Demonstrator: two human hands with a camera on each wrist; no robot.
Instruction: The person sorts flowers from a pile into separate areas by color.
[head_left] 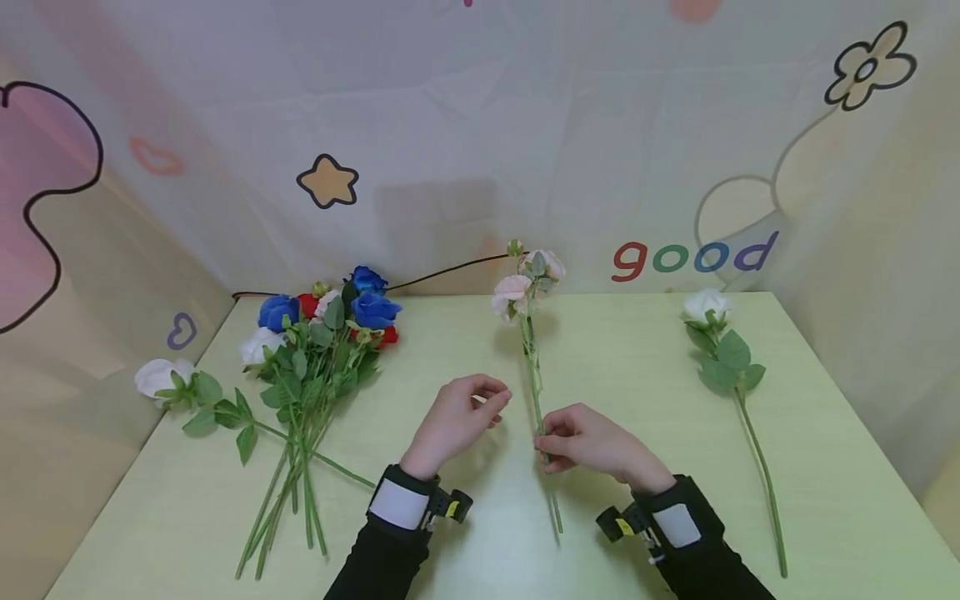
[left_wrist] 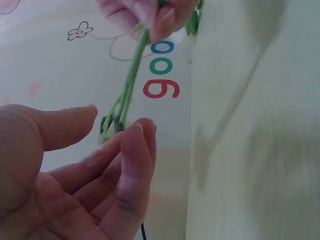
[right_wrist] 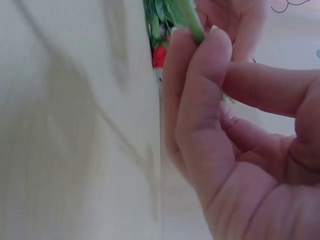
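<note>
My right hand [head_left: 588, 446] pinches the green stems of pale pink artificial flowers [head_left: 512, 293] low down, with the blooms pointing away toward the back wall. The stem ends stick out below the fingers. In the right wrist view a green stem [right_wrist: 192, 20] passes between the fingertips. To the left of the stems is my left hand [head_left: 457, 421], thumb and fingers apart and loosely bent, holding nothing. In the left wrist view the stems [left_wrist: 131, 80] run down from the right hand past the left hand's fingertips [left_wrist: 137, 137].
A bundle of blue, red and white artificial flowers [head_left: 318, 358] lies at the left, stems crossed toward the front. A white rose [head_left: 161, 377] sticks out from its left side. Another single white rose [head_left: 707, 307] lies at the right. A printed curtain [head_left: 562, 125] hangs behind the table [head_left: 637, 350].
</note>
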